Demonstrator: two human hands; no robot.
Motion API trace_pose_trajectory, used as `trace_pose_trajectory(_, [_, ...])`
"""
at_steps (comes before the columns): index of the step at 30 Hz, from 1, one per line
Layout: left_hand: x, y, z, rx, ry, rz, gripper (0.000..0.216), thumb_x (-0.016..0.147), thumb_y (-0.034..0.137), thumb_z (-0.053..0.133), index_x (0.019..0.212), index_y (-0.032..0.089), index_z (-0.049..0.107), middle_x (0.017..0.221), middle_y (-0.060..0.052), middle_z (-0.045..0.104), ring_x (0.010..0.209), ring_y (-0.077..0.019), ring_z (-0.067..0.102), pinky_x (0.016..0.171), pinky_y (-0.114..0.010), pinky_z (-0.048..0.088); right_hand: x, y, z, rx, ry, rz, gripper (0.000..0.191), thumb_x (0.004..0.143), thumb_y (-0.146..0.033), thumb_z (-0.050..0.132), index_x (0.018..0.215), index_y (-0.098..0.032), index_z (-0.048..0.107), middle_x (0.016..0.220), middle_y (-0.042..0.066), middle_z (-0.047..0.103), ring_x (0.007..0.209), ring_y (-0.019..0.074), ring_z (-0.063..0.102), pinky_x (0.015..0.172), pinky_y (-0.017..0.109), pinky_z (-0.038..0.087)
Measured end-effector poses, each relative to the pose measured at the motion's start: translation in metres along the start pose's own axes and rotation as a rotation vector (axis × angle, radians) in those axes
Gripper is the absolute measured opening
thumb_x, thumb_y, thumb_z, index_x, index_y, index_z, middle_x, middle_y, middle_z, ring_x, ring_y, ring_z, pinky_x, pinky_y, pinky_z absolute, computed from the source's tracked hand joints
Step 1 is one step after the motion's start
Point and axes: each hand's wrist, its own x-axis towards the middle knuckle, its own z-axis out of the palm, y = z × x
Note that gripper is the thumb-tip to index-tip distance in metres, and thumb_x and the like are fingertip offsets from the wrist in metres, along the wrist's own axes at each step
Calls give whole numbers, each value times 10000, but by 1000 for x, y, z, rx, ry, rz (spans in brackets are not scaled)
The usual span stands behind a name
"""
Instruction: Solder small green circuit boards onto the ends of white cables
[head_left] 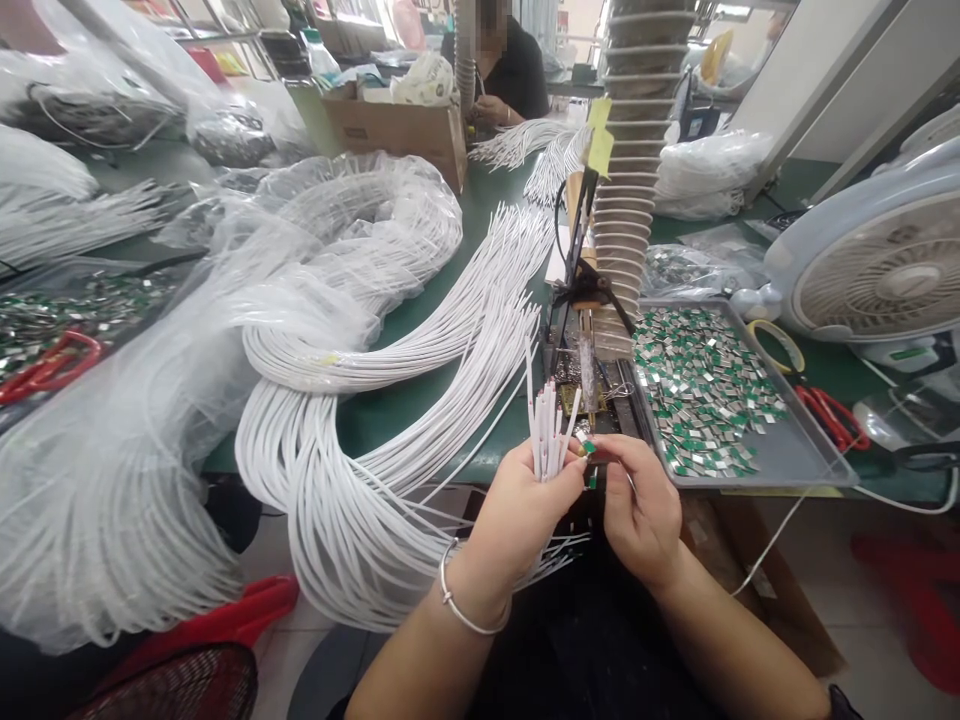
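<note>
My left hand (525,505) is closed round a bunch of thin white cables (546,425), their stripped ends pointing up at the table's near edge. My right hand (637,505) is right beside it, thumb and forefinger pinched on a small green and silver part (587,449) at the tip of one cable. A long sheaf of the same white cables (420,340) runs from my left hand across the green table (420,300) and loops down over its edge. Just beyond my hands stands a small black fixture (581,350) with a soldering stand.
A grey tray (795,455) of several small green and silver parts lies at right, with red scissors (832,415), a tape roll (776,345) and a fan (877,265) beyond. A ribbed hose (637,150) hangs ahead. Bagged cables (112,450) fill the left. Another person (510,70) works opposite.
</note>
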Motion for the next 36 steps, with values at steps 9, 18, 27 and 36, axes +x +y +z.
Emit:
trace_pose_trajectory(9, [2, 3, 3, 1, 31, 45, 91, 723, 225, 638, 726, 145, 594, 723, 22, 559, 473, -37, 364, 470, -195, 314, -7, 5, 2, 82, 105, 105, 209, 853, -85, 482, 1009, -198, 564, 940, 56, 700, 766, 144, 696, 696, 289, 594])
trace_pose_trajectory(18, [2, 7, 5, 25, 48, 56, 87, 733, 222, 629, 786, 164, 592, 585, 63, 478, 454, -43, 319, 462, -179, 307, 1, 3, 2, 50, 80, 44, 209, 842, -59, 483, 967, -194, 582, 926, 67, 691, 900, 172, 672, 753, 332, 582])
trace_pose_trajectory(27, [2, 10, 8, 9, 51, 54, 86, 734, 222, 625, 791, 169, 587, 584, 62, 469, 458, -48, 320, 462, -181, 304, 4, 0, 2, 10, 101, 43, 163, 849, -99, 488, 923, -194, 597, 900, 69, 697, 870, 187, 679, 731, 352, 586])
trace_pose_trajectory(36, [0, 13, 9, 53, 49, 71, 33, 774, 188, 570, 805, 178, 564, 602, 69, 446, 465, -42, 306, 493, -180, 319, 5, 0, 1, 35, 107, 21, 204, 834, -56, 496, 950, -194, 591, 940, 70, 683, 882, 172, 667, 719, 327, 587])
